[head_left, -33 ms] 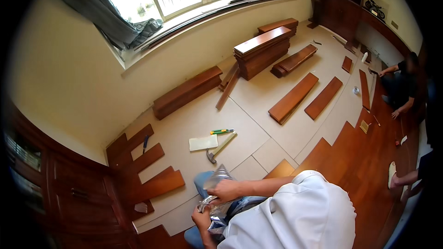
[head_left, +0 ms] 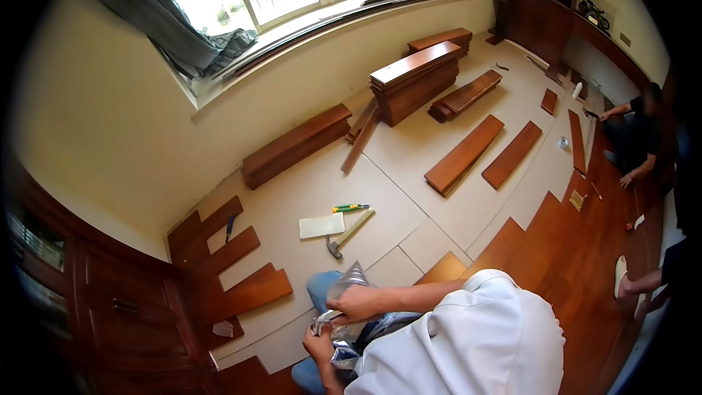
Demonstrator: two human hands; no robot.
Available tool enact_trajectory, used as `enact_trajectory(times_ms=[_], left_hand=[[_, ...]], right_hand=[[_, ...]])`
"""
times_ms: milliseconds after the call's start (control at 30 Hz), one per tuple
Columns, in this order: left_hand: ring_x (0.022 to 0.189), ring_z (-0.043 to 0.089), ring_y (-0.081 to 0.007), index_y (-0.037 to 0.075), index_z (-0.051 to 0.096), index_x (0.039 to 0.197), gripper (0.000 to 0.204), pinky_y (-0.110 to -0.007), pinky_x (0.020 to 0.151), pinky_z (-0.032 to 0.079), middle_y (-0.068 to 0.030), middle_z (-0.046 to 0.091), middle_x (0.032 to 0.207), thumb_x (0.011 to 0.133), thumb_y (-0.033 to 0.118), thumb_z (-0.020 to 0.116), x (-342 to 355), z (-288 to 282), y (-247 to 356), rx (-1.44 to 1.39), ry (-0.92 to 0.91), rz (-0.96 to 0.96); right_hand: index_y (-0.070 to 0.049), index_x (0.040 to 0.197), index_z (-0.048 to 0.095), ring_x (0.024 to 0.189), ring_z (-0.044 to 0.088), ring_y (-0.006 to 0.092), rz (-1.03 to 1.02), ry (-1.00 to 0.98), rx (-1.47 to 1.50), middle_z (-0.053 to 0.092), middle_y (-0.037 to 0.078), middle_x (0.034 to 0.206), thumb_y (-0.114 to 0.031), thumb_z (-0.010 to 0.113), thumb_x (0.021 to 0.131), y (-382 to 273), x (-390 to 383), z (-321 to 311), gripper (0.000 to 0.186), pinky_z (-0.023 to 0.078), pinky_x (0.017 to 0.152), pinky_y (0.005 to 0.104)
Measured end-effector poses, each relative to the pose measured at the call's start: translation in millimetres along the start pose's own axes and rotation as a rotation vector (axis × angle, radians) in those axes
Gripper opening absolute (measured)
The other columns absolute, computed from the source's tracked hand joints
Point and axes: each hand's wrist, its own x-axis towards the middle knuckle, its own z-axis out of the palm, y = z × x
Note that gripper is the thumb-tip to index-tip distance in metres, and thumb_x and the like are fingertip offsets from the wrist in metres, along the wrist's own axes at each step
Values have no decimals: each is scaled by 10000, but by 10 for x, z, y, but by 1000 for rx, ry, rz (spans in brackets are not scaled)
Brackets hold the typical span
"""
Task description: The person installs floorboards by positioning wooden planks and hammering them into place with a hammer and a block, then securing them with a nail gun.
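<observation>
My right hand (head_left: pixel 355 303) is closed on a silvery foil bag (head_left: pixel 356 275), whose pointed end sticks out past the knuckles. My left hand (head_left: pixel 319 344) grips a lower part of the same crumpled foil, just below and to the left. Both hands are in front of my lap, over blue jeans; some of the foil is hidden by my fingers and white top. Beyond them on the floor lie a claw hammer (head_left: pixel 351 234) with a pale handle, a flat whitish rectangular pad (head_left: pixel 322 227) and a green-and-yellow utility knife (head_left: pixel 351 208).
Reddish-brown planks lie in stacks by the wall (head_left: pixel 296 148) and under the window (head_left: pixel 417 80). Laid wood flooring (head_left: pixel 541 271) covers the right side. A dark-handled tool (head_left: pixel 230 227) rests near planks at left. Another person (head_left: pixel 636 135) crouches at far right; someone's foot (head_left: pixel 621 278) is nearer.
The pointed end of the foil bag has tipped slightly to the right. Both hands keep hold of the foil, and the floor items have not moved.
</observation>
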Motion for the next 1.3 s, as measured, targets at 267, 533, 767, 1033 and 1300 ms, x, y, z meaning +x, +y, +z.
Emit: enact_trajectory(times_ms=[267,533,767,1033,1300], left_hand=[[862,685,-201,-41,642,1139,219,-359,804,583,-109,697,1051,938,39,678,365,320,-292,-584,341,-79],[875,691,-237,-23,646,1157,266,-380,813,585,-121,696,1057,1012,169,532,563,306,-938,-739,379,-118],[908,690,-249,-24,644,1174,312,-387,839,579,-123,693,1079,1019,204,497,589,251,-977,-827,364,-133],[946,688,-261,-25,642,1193,366,-396,868,571,-126,689,1105,1026,244,458,442,118,-957,-970,313,-127],[1026,679,-284,-18,634,1245,456,-410,944,550,-133,680,1163,1036,309,394,38,-147,-348,-1175,36,-112]], right_hand=[[-70,1380,541,978,652,303,-23,123,701,658,184,1095,-348,646,997,-270,-36,412,485,520,857,403],[-221,1579,344,1349,431,427,-53,360,470,381,201,1476,-429,742,869,-556,-80,691,840,450,1084,481],[-202,1539,388,1372,409,399,-132,566,404,327,179,1489,-294,743,870,-534,-145,847,763,423,1127,451],[-121,1377,474,1236,483,285,-115,601,688,402,133,1396,-115,792,794,-706,-100,890,665,453,1044,369],[-73,1090,590,1124,566,258,-40,578,780,550,103,1170,-49,837,729,-413,29,926,438,468,999,353]])
